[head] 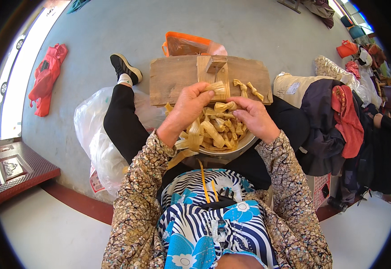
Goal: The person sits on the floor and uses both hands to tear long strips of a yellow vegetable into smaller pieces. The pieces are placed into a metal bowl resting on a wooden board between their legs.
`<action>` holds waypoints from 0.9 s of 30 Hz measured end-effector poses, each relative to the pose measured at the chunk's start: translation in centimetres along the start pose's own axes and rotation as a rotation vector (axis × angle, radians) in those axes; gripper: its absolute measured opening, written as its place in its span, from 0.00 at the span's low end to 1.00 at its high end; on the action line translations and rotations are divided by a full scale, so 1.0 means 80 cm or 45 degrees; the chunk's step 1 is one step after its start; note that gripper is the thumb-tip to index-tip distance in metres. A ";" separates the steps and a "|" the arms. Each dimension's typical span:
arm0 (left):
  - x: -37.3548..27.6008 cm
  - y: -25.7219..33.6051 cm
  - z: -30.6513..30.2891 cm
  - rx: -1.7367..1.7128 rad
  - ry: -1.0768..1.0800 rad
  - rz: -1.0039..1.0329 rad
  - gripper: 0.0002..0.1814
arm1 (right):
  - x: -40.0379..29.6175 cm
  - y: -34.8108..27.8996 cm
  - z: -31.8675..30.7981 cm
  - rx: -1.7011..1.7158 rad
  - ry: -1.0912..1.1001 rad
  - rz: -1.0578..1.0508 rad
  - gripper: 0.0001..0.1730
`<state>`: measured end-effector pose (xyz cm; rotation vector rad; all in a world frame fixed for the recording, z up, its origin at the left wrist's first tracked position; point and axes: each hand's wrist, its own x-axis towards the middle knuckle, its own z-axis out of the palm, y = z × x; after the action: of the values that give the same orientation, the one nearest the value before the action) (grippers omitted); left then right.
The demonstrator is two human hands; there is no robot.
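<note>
My left hand (pixel 192 102) pinches a flat strip bundle (pixel 217 88), pale yellow and fibrous like dried husk or tofu skin. Between the thumb and fingers of my right hand (pixel 256 116) is a knotted yellow piece (pixel 225 107). Below both hands a round metal basin (pixel 229 151) sits at my lap, heaped with similar knotted pieces (pixel 213 133). Loose flat strips (pixel 185 154) hang over its left rim. Just beyond the basin lies a wooden board (pixel 175 79) with an upright wooden block (pixel 216 64). Two knotted pieces (pixel 255 91) rest on its right side.
An orange container (pixel 188 42) lined with clear plastic stands behind the board. White plastic bags (pixel 96 117) lie by my left leg. On the right are a cream sack (pixel 293 85), dark clothing and a red cloth (pixel 347 121). A red bag (pixel 49 79) lies on the floor at left.
</note>
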<state>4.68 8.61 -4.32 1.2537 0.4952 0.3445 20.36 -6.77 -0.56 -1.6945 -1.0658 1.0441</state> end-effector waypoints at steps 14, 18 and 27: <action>-0.047 0.037 0.065 0.526 -0.129 0.192 0.10 | -0.038 -0.047 0.001 -0.900 0.066 -0.454 0.05; -0.054 0.023 0.063 0.130 -0.250 0.009 0.09 | -0.050 -0.046 0.012 -0.651 0.011 -0.446 0.06; -0.043 -0.042 0.017 0.157 -0.175 -0.118 0.09 | -0.030 -0.003 -0.012 -1.074 0.119 -0.448 0.14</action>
<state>2.46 4.82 -6.63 1.3585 0.4602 0.1495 20.52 -9.16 0.46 -2.0397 -1.8156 0.2735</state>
